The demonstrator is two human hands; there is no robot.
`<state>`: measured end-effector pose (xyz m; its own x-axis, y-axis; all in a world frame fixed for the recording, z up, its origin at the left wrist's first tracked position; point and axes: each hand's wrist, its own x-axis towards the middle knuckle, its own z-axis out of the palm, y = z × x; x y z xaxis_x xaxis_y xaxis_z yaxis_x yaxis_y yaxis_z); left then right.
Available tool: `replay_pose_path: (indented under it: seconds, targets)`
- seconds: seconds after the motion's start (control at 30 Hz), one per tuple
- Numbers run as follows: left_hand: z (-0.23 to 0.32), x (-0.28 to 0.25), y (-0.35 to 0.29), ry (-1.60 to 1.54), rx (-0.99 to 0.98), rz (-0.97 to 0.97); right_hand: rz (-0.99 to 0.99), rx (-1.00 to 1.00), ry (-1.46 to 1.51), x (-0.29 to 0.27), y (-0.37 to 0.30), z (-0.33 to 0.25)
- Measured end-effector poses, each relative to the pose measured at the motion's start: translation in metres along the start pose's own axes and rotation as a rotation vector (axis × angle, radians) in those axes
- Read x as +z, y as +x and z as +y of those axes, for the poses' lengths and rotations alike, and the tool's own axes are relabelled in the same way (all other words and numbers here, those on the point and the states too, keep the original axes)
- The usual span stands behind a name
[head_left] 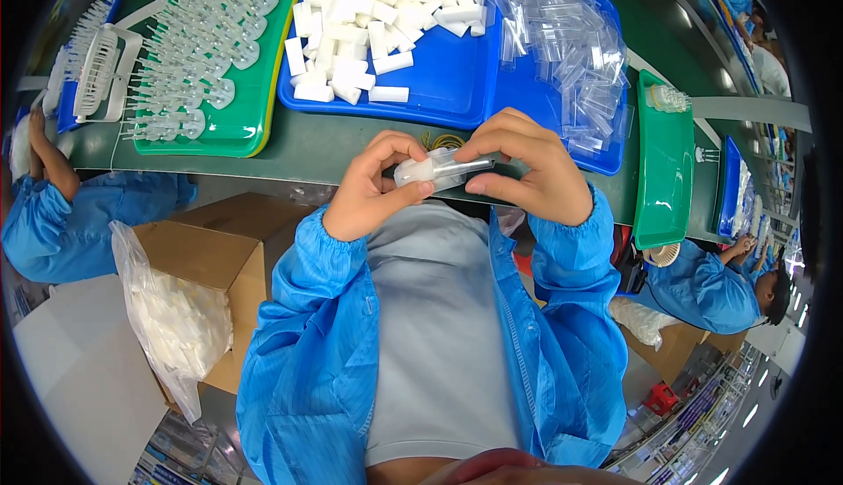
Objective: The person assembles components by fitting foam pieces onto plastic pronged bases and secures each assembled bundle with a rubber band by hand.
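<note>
Just above my lap, at the table's near edge, my left hand [376,185] pinches a whitish, rounded translucent piece [413,172] between thumb and fingers. My right hand [534,167] has its thumb and fingers closed around the other end, where a clear plastic sleeve [457,169] with a shiny edge shows. The two pieces meet between my hands; how far one sits inside the other I cannot tell. Beyond them, a blue tray [430,112] is heaped with white foam blocks [379,37]. Clear plastic sleeves [575,59] lie piled in its right-hand neighbour.
At left, a green tray [233,138] carries rows of clear pronged parts [198,46], beside a white fan [98,72]. A green tray [660,178] stands right. Yellowish bands [446,141] lie behind my hands. A carton [215,239] and bagged white pieces [180,327] stand lower left. Co-workers sit both sides.
</note>
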<state>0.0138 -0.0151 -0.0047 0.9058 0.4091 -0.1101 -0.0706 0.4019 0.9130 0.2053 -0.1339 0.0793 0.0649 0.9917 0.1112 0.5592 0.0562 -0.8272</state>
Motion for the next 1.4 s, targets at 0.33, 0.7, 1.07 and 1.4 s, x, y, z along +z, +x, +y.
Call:
replay_pose_path:
  seconds: [0.33,0.7,1.07,1.4]
  targets:
    - [0.000,-0.001,-0.001,0.108,0.030,0.008,-0.020,-0.119,-0.125,-0.005,0.001,0.002]
    - [0.003,0.003,-0.004,0.107,0.157,0.058,0.146,-0.228,0.110,0.016,-0.008,0.027]
    - [0.014,0.017,-0.010,0.468,0.251,0.158,0.292,-0.442,-0.036,0.029,-0.015,0.033]
    - [0.026,-0.014,-0.013,0.008,-0.022,0.057,0.116,-0.424,-0.309,0.007,-0.012,0.015]
